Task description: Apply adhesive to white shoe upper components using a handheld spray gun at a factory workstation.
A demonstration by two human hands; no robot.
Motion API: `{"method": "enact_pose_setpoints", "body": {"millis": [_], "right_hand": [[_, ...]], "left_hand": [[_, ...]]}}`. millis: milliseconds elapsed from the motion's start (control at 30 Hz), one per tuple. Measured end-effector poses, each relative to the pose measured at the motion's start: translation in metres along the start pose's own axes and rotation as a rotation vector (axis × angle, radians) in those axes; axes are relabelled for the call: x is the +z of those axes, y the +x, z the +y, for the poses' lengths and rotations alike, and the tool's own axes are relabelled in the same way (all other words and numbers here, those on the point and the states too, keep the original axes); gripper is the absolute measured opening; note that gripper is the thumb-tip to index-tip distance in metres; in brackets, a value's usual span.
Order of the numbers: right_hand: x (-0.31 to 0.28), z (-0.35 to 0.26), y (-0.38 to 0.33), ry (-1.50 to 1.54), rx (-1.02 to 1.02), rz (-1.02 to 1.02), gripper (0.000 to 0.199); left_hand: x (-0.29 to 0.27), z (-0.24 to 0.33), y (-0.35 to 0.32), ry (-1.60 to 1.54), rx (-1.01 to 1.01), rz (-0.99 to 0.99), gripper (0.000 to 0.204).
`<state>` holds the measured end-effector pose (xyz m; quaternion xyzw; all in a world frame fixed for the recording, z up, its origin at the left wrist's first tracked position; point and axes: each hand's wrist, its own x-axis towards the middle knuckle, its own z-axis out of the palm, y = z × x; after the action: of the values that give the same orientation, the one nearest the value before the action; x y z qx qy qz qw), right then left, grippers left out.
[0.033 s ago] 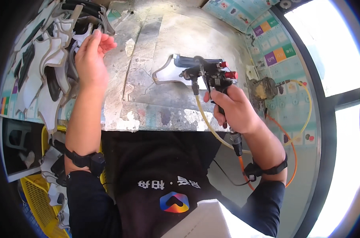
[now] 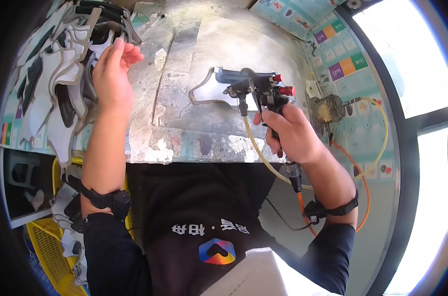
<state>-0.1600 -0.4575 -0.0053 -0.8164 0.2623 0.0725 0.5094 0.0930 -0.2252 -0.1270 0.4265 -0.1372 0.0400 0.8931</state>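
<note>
My right hand (image 2: pixel 298 132) is wrapped round the grip of a black spray gun (image 2: pixel 264 93) with red knobs, its nozzle pointing left. Beneath the gun, a white piece with a dark padded strip (image 2: pixel 207 92) lies on the worn worktop (image 2: pixel 184 133); it looks like a flat shoe upper, partly hidden by the gun. My left hand (image 2: pixel 114 79) is raised at the left, its fingers loosely bent and apart from the thumb, with nothing visible in it. Just beyond it is a heap of similar white and dark pieces (image 2: pixel 47 74).
A yellowish hose (image 2: pixel 256 148) and an orange hose (image 2: pixel 366 200) run from the gun and loop at the right. A crusted lump (image 2: pixel 330 108) sits by the patterned wall (image 2: pixel 350 42). Below left stands a yellow basket (image 2: pixel 49 251) with more pieces beside it.
</note>
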Motion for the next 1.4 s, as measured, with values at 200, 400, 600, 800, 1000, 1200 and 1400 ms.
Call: {"method": "enact_pose_setpoints", "body": {"millis": [200, 400, 600, 800, 1000, 1200, 1400], "right_hand": [[-0.018, 0.007, 0.002, 0.033, 0.003, 0.112, 0.024], [-0.038, 0.024, 0.003, 0.048, 0.041, 0.172, 0.027], [-0.058, 0.041, 0.007, 0.046, 0.04, 0.24, 0.026], [-0.082, 0.056, 0.01, 0.042, 0.061, 0.325, 0.025], [-0.102, 0.068, 0.014, 0.063, 0.083, 0.406, 0.024], [-0.121, 0.081, 0.021, 0.079, 0.16, 0.455, 0.021], [-0.146, 0.1, 0.018, 0.096, 0.229, 0.512, 0.022]], "left_hand": [[-0.004, -0.002, 0.0, 0.014, -0.005, -0.009, 0.021], [-0.001, -0.004, -0.002, 0.034, -0.011, -0.015, 0.023], [0.001, -0.004, -0.003, 0.039, -0.002, -0.019, 0.024], [-0.001, -0.006, -0.004, 0.048, -0.019, -0.032, 0.021], [-0.002, -0.009, -0.003, 0.027, 0.0, -0.038, 0.021], [-0.003, -0.009, -0.003, 0.037, 0.003, -0.046, 0.021], [-0.003, -0.009, -0.004, 0.023, 0.006, -0.045, 0.02]]}}
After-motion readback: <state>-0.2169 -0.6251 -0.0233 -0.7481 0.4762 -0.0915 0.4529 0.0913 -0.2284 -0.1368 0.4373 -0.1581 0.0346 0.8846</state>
